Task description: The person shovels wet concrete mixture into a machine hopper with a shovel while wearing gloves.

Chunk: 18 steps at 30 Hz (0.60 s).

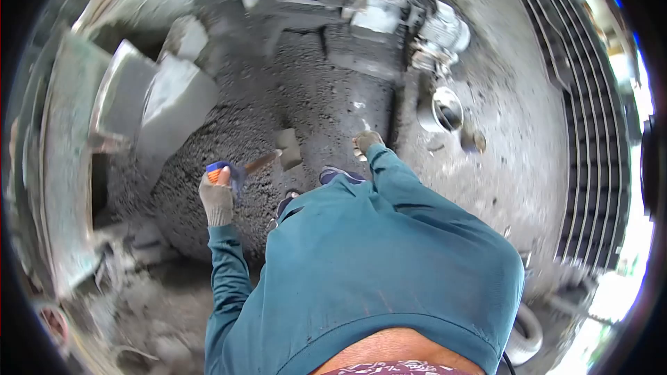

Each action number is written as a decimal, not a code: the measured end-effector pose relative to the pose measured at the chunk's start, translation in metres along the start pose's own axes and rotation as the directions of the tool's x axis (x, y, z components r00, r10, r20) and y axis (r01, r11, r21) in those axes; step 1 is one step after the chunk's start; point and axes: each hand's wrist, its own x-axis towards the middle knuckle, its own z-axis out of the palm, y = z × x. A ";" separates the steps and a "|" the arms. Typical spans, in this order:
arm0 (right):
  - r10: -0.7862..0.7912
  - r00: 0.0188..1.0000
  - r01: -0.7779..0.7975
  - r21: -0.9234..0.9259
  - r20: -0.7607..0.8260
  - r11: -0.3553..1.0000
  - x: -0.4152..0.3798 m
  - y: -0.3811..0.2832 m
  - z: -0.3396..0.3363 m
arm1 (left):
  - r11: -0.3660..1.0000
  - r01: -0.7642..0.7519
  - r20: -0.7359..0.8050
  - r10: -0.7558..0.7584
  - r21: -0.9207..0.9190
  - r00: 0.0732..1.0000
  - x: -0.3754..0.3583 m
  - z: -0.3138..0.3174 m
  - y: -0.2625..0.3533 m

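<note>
My left hand (217,198), in a pale glove with bare fingertips, is closed round the blue-and-orange handle (215,169) of a tool. From the handle side a narrow brown blade (262,161) points right, its end close to a small grey-brown block (288,148) on the dark, grainy ground. My right hand (367,142), also gloved, is curled above the ground beside my shoe (340,175). What lies inside its fingers, if anything, is too small and hidden to tell.
Large grey blocks (177,101) stand at the left beside a greenish board (73,153). A white bucket (445,110) and a dirty motor-like machine (442,31) are at the upper right. Dark ribbed panels (590,146) line the right side. A tire (526,335) lies lower right.
</note>
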 end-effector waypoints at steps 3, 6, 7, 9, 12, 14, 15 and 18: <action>0.015 0.997 -0.019 -0.061 -0.071 0.998 -0.018 0.021 -0.002 | 0.997 0.064 0.015 -0.063 -0.031 0.998 0.015 0.003 0.012; -0.219 0.935 0.309 -0.942 0.277 0.128 -0.011 0.084 -0.015 | 0.995 0.058 0.041 -0.055 -0.081 0.998 0.027 0.011 0.022; -0.171 0.938 0.304 -0.953 0.301 -0.007 -0.017 0.105 -0.016 | 0.996 0.041 0.072 -0.036 -0.074 0.997 0.035 0.015 0.027; -0.197 0.968 0.192 -0.962 0.153 0.194 -0.018 0.171 -0.020 | 0.998 0.012 0.123 -0.003 -0.068 0.992 0.046 0.020 0.031; 0.045 0.997 -0.072 -0.770 -0.057 0.634 0.006 0.270 -0.007 | 0.999 -0.008 0.170 0.017 -0.053 0.985 0.057 0.035 0.041; 0.129 0.971 -0.226 -0.601 -0.201 0.766 -0.010 0.287 -0.004 | 0.997 0.002 0.169 0.011 -0.076 0.985 0.051 0.047 0.042; 0.134 0.971 -0.230 -0.622 -0.198 0.748 -0.019 0.283 -0.005 | 0.996 0.000 0.167 0.014 -0.086 0.986 0.045 0.052 0.044; 0.026 1.000 -0.023 -0.895 -0.013 0.446 -0.026 0.241 -0.015 | 0.996 -0.029 0.178 0.044 -0.084 0.983 0.028 0.071 0.041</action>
